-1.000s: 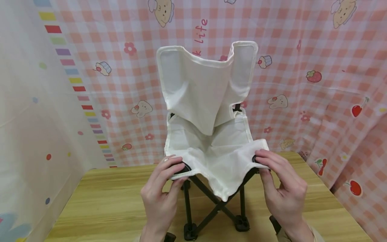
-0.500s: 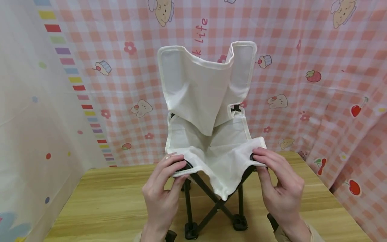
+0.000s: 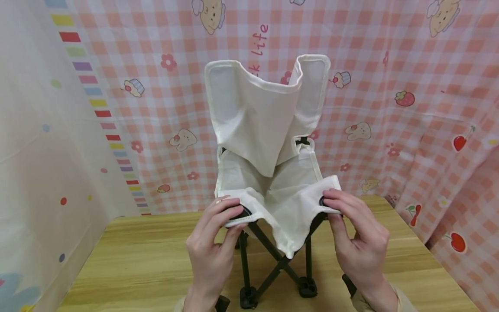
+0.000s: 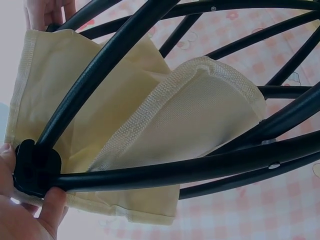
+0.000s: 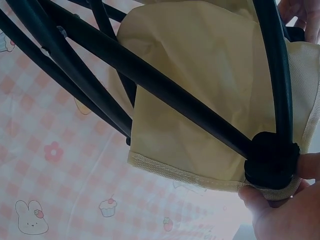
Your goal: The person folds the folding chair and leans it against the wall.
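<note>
A small folding chair with a white fabric seat and back stands in the middle of the head view, on crossed black legs. My left hand grips the seat's front left corner, and my right hand grips the front right one. From below, the left wrist view has my left thumb and finger around a black corner joint where tubes meet. My right fingers pinch the matching joint in the right wrist view. The seat fabric sags between both hands.
The chair stands on a wooden table. Behind it hangs a pink checked curtain with cartoon prints, and a pale curtain closes the left side. Several black tubes cross under the seat.
Both hands have moved slightly inward, the right one a little more, bringing the seat's front corners closer together. The front right foot has shifted slightly left. Both grips look the same.
</note>
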A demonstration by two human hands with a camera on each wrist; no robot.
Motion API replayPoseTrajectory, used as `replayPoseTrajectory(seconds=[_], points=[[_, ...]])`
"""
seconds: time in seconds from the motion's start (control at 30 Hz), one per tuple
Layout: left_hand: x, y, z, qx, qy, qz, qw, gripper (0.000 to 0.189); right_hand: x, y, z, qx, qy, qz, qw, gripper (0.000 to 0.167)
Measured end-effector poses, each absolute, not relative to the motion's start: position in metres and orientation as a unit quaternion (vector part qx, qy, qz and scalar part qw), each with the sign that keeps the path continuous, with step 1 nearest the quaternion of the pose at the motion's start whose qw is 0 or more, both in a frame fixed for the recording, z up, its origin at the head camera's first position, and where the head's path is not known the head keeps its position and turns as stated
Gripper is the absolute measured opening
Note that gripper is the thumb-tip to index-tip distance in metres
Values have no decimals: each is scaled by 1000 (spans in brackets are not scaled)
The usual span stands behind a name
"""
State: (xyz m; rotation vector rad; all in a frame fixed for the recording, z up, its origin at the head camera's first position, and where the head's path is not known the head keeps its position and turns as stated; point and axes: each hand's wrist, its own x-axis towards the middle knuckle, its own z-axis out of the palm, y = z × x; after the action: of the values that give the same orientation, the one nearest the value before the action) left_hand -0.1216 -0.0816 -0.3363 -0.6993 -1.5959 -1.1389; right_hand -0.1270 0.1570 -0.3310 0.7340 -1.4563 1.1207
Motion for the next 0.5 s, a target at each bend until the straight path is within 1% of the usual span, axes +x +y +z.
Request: replayPoseTrajectory(seconds=[0.5], points=[[-123,-79,-335,-296,-653,-471,514,27,-129,153,-329,317,-609,475,550,26]])
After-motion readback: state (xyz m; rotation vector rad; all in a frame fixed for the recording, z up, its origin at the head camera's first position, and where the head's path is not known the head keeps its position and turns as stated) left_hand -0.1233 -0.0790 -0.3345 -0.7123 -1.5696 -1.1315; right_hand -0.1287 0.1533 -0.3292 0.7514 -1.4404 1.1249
